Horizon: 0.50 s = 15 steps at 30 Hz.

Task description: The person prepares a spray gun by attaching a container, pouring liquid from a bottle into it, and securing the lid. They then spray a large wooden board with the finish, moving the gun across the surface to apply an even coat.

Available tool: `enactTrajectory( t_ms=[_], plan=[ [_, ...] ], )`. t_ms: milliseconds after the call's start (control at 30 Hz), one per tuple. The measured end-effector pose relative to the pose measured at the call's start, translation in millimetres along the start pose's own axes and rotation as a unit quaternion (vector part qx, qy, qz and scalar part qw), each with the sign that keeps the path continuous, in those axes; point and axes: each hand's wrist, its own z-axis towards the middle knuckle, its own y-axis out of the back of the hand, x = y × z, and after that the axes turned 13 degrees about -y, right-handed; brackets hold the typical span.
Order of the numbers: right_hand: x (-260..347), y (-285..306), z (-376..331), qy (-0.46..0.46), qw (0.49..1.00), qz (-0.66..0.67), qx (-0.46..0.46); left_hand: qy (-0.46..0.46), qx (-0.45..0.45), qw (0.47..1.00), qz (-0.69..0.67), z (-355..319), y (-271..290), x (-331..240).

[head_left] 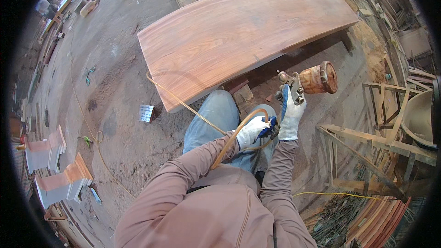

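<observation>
Head view, looking down on a person in a brown long-sleeved top and blue jeans standing on a dusty workshop floor (115,78). The right hand (290,117), in a white glove with blue trim, is closed around the grip of a spray gun (294,87) held just right of centre; the gun's paint cup (321,78), stained reddish-brown, points toward 3 o'clock. The left hand (252,131), also gloved, is clamped on the amber air hose (229,142) just below and to the left of the gun; the two hands lie close together, not touching. The hose loops from the gun's base over the left sleeve and runs off toward 9 o'clock. A long reddish wooden slab (239,32) spans 11 to 2 o'clock. Wooden frames (367,142) stand at 3 o'clock; stacked carved pieces (55,174) lie at 8 o'clock.
</observation>
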Motion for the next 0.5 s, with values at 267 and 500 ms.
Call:
enactTrajectory(
  t_ms=[267,500],
  plan=[
    [-3,-8,3,0.013,1.000,0.003,0.003,-0.062,-0.003,0.997,0.051,-5,4,0],
    [-7,-9,3,0.024,1.000,-0.001,0.000,-0.084,-0.020,0.990,0.115,-7,5,6]
  ],
)
